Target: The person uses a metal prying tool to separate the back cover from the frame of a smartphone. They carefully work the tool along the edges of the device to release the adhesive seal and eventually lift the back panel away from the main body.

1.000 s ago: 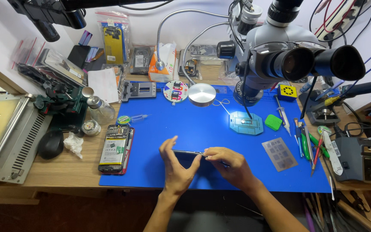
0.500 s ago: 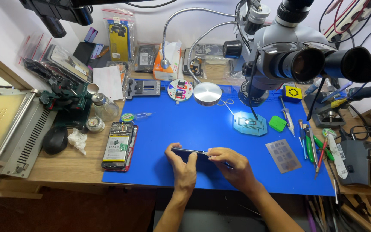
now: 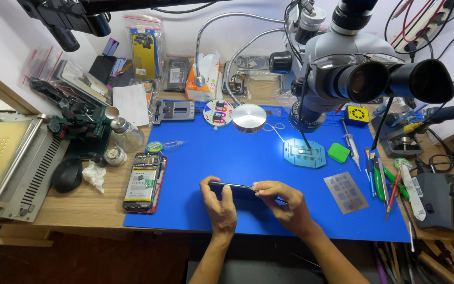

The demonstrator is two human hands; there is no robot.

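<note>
Blue mat point(image 3: 195, 173) — left hand point(image 3: 219, 205) and right hand point(image 3: 285, 202) both clamped on dark phone point(image 3: 235, 188)

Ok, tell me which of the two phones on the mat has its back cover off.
The phone lying at the mat's left edge, its battery and board exposed. The other, a dark phone, is held on edge between both hands.

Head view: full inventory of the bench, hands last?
phone: 1, dark, held on edge over mat
mat: 1, blue, desk centre
opened phone: 1, red-edged, mat's left edge
microscope: 1, grey, upper right
metal disc: 1, silver, back of mat
stencil plate: 1, grey, mat right
green pad: 1, right of lit holder
glass bottle: 1, clear, left of mat
left hand: grips phone's left end
right hand: fingers at phone's right end
</note>
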